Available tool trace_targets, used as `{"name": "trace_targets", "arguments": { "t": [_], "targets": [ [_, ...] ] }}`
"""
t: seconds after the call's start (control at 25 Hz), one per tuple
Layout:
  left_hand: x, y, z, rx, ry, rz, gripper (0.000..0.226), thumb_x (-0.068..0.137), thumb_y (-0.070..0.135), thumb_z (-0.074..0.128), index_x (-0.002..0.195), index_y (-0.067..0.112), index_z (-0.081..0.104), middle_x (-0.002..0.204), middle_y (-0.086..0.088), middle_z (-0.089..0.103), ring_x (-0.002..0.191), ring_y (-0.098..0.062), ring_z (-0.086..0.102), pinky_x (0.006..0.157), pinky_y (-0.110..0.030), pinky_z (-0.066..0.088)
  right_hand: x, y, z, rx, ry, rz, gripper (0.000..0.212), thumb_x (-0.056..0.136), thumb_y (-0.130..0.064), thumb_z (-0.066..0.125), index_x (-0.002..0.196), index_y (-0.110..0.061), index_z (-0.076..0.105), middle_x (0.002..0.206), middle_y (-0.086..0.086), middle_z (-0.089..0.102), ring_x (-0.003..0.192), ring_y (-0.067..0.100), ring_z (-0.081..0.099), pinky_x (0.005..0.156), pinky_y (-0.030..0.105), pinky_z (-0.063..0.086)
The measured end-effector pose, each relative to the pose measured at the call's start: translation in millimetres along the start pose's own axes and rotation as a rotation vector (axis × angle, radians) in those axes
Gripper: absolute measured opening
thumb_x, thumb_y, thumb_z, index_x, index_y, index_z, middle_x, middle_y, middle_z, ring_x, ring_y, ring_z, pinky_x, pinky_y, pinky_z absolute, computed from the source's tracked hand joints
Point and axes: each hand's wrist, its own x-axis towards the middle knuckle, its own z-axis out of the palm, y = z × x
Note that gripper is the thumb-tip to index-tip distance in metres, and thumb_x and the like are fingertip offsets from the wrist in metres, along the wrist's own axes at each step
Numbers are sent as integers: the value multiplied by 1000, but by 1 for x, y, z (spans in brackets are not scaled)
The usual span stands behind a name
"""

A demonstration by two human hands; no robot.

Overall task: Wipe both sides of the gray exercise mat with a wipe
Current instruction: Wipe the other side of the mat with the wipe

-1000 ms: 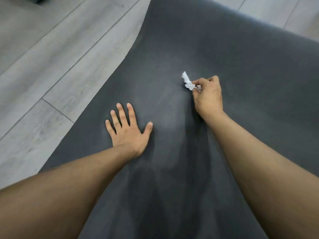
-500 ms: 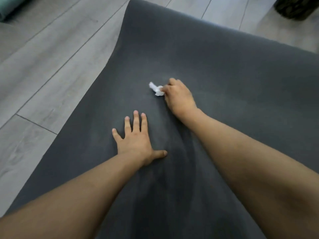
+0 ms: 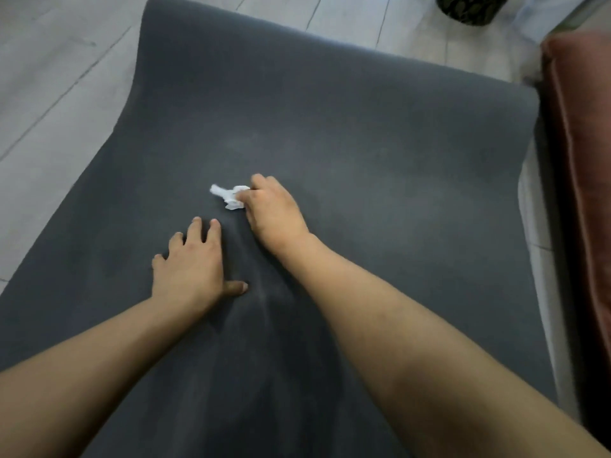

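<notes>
Across the middle of the frame lies the gray exercise mat [image 3: 363, 133], matte and faintly chalky, with soft smears on its surface and a far edge that curls up a little at twelve o'clock. Under it, pale wood-grain floor [image 3: 49, 77] planks show toward ten o'clock. Over at three o'clock there's a reddish, velvety cushioned edge [image 3: 582, 160], and up at one o'clock a dark round patterned container [image 3: 469, 8], cut off by the frame.

Now the action: the right hand [image 3: 276, 209] is knuckles-up on the mat, fingers curled and clamped around the wipe [image 3: 228, 195]. It's a small white crumpled wad, and its loose tail pokes out of the fist toward nine o'clock, down against the mat. The frame is a bit blurred here, so which fingertips pinch it I can't tell.

At seven o'clock from the wipe, and just clear of it, the left hand [image 3: 190, 262] presses flat on the mat, fingers spread and slightly bent, thumb out toward three o'clock, holding nothing. Both bare forearms reach in from six o'clock.
</notes>
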Motion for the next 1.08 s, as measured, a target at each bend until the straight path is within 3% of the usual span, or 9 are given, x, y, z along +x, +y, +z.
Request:
{"name": "trace_targets", "arguments": {
  "t": [0.12,0.24,0.36,0.44,0.56,0.68,0.92,1.0,1.08],
  "targets": [
    [-13,28,10,102,39,273,82,93,38,63,158,37,13,168,-2,2,152,-32,15,115,-54,36,-25,79,-30,-48,66,113,23,91,-10,53,103,-14,72,95,10,56,88,29,52,70,37,38],
    [-19,50,26,166,-160,306,108,85,69,56,154,45,-23,164,-2,-32,155,-35,-18,123,-63,6,-89,188,-66,-149,250,646,25,90,-7,49,103,-9,71,100,16,58,93,38,54,75,42,40],
    [-19,53,32,231,-241,274,130,70,91,53,145,42,-41,155,-5,-49,150,-39,-31,121,-67,-1,-110,219,-76,-154,369,944,28,92,-8,46,106,-8,70,105,16,58,95,37,56,73,38,38],
    [-21,59,30,252,-237,244,134,70,88,57,148,37,-39,156,-9,-46,151,-41,-27,122,-66,4,-83,179,-54,-41,367,884,29,91,-11,46,105,-11,71,100,14,60,92,34,57,69,34,33],
    [-23,79,24,257,-219,237,132,75,74,67,158,20,-21,163,-15,-31,155,-38,-13,123,-59,18,-52,87,-15,23,157,345,23,85,-19,50,94,-12,71,89,9,59,83,29,55,63,27,25],
    [-24,91,23,152,-128,236,117,78,74,64,158,12,5,169,-6,-15,157,-32,0,120,-58,28,-60,130,-34,-97,156,52,16,84,-12,62,95,-15,72,86,8,58,79,27,55,64,35,38],
    [-24,96,37,154,-96,194,117,78,77,62,156,11,5,169,-4,-18,157,-34,-2,120,-62,25,-112,309,-106,-255,267,922,33,94,-2,43,114,-10,69,111,17,57,104,36,54,83,40,44],
    [-24,100,37,124,-106,170,115,78,73,66,155,11,8,169,-4,-18,156,-35,-3,119,-64,24,-100,280,-95,-189,336,962,34,94,-6,44,117,-15,68,111,14,58,102,33,55,82,36,42],
    [-22,104,37,108,-105,150,114,77,70,71,154,11,11,169,-4,-17,156,-35,-2,119,-64,24,-92,216,-68,-58,390,721,29,86,-6,56,107,-15,72,97,13,60,87,33,57,72,37,40]
  ]
}}
